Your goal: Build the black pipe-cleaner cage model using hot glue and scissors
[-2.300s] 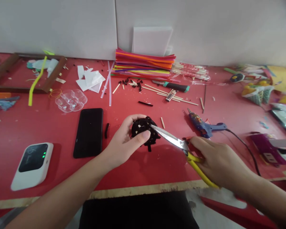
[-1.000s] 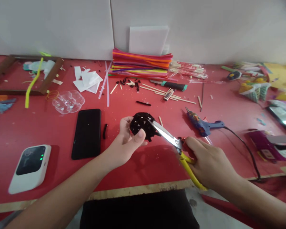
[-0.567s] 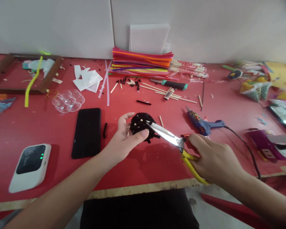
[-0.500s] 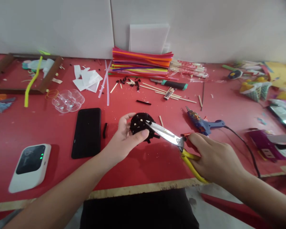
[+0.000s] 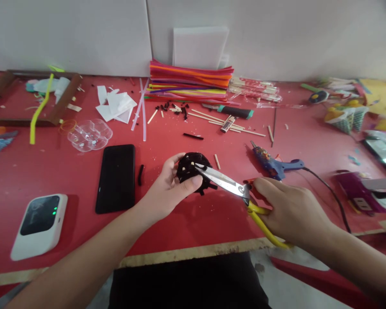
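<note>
Between the thumb and fingers of my left hand (image 5: 173,186) is a small round black fuzzy piece (image 5: 193,161), with pale stick ends and short black stubs showing on it. My right hand (image 5: 284,210) grips the yellow and red handles of a pair of scissors (image 5: 223,180). The blades point left, and their tips lie at the face of the black piece, just above my left thumb. Whether anything sits between the blades is too small to tell. A short black strip (image 5: 193,136) and a pale stick bit (image 5: 217,162) lie behind the black piece.
A blue glue gun (image 5: 273,161) with its cord lies to the right. To the left are a black phone (image 5: 116,178) and a white device (image 5: 38,227). Colourful pipe cleaners (image 5: 189,83), a utility knife (image 5: 234,112) and thin sticks (image 5: 225,122) lie farther back.
The black piece has tilted slightly in my left hand, and fewer of its pale stick ends show. The scissors stay at its face. The whole view has shifted a little.
</note>
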A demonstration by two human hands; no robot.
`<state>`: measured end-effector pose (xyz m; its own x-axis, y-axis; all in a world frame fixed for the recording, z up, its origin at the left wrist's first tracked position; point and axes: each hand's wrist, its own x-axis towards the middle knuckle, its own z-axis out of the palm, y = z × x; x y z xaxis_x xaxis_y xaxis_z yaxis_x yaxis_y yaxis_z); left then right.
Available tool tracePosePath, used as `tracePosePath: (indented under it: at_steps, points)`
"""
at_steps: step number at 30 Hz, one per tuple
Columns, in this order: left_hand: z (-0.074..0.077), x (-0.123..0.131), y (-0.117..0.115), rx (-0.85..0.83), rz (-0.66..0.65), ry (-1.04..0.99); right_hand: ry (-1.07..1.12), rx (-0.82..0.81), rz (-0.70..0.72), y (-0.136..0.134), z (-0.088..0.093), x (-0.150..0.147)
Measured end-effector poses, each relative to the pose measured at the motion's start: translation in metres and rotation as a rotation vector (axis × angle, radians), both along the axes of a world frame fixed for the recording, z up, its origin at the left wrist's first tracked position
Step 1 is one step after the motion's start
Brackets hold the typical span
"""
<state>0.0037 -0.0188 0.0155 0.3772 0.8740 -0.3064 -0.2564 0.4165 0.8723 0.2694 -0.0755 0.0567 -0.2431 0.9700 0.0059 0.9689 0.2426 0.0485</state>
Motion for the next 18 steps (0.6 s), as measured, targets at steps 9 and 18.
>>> tracePosePath:
  at_steps: [9, 18]
  points:
    - [0.001, -0.002, 0.002, -0.099, 0.012, -0.029, 0.033, -0.186, -0.035, 0.001, -0.009, 0.006]
    - [0.014, -0.004, 0.003, -0.248, 0.108, -0.218, 0.133, 0.042, 0.061, -0.002, -0.004, 0.003]
